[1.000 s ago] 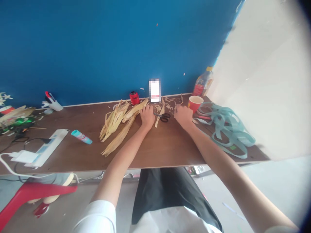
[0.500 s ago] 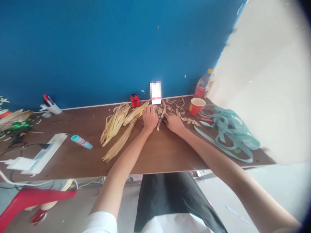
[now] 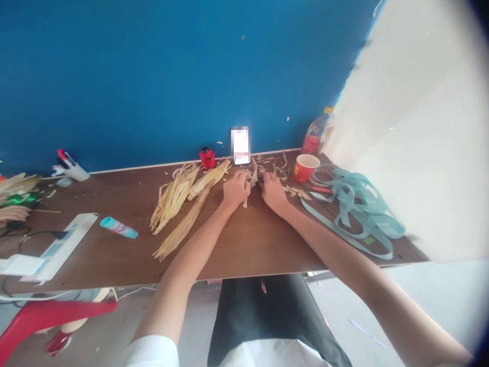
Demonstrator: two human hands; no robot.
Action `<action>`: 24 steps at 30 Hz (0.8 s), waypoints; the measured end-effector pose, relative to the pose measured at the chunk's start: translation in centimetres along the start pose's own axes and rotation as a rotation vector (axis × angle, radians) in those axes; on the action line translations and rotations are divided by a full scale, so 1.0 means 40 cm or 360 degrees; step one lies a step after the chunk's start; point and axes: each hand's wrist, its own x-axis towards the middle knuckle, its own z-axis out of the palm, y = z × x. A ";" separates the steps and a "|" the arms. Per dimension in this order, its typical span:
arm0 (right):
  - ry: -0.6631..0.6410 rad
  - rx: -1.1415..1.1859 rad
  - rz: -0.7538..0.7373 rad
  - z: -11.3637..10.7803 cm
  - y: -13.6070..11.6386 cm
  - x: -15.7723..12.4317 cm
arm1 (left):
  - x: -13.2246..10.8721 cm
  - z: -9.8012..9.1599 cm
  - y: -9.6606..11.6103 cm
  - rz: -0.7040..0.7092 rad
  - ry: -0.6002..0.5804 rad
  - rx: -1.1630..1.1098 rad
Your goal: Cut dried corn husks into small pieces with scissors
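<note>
Near the back of the table, my left hand (image 3: 236,187) is closed, pinching a narrow strip of dried corn husk (image 3: 253,172). My right hand (image 3: 273,191) is close beside it, its fingers curled round small dark-handled scissors (image 3: 259,181). Most of the scissors is hidden by the fingers, so whether the blades are apart cannot be seen. Larger dried corn husks (image 3: 176,201) lie to the left of my left hand. Cut husk scraps (image 3: 298,192) are scattered behind and to the right of my right hand.
A lit phone (image 3: 240,145) leans on the blue wall beside a red roll (image 3: 208,158). At right are a paper cup (image 3: 305,169), a bottle (image 3: 317,133) and tangled teal ribbon (image 3: 355,204). Leftward lie a blue tube (image 3: 119,227), a power strip (image 3: 63,247) and another person's hand (image 3: 13,215).
My hands have come slightly apart around the husk strip. A small scrap now shows above my dark trousers. Another person's hand has appeared at the left edge. The view has shifted slightly.
</note>
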 end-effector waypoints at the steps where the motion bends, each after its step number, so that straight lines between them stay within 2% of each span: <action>1: 0.0019 0.0033 0.0037 0.004 0.005 0.002 | 0.005 -0.002 0.003 -0.0030 -0.0099 -0.0011; 5: 0.0128 0.0089 0.0063 0.006 0.016 0.011 | 0.027 -0.003 0.007 -0.0031 -0.0515 -0.0067; 8: 0.0171 0.0117 -0.0010 0.001 0.012 0.013 | 0.036 0.000 0.004 -0.0037 -0.0642 -0.0072; 13: 0.0133 0.0137 -0.0105 0.002 -0.001 0.011 | 0.033 0.004 -0.006 -0.0027 -0.0620 -0.0067; 19: 0.0129 0.0191 -0.0109 0.007 0.001 0.010 | 0.030 0.009 -0.009 -0.0019 -0.0566 -0.0066; 24: 0.0134 0.0175 -0.0115 0.005 0.000 0.009 | 0.031 0.009 -0.011 -0.0146 -0.0544 -0.0169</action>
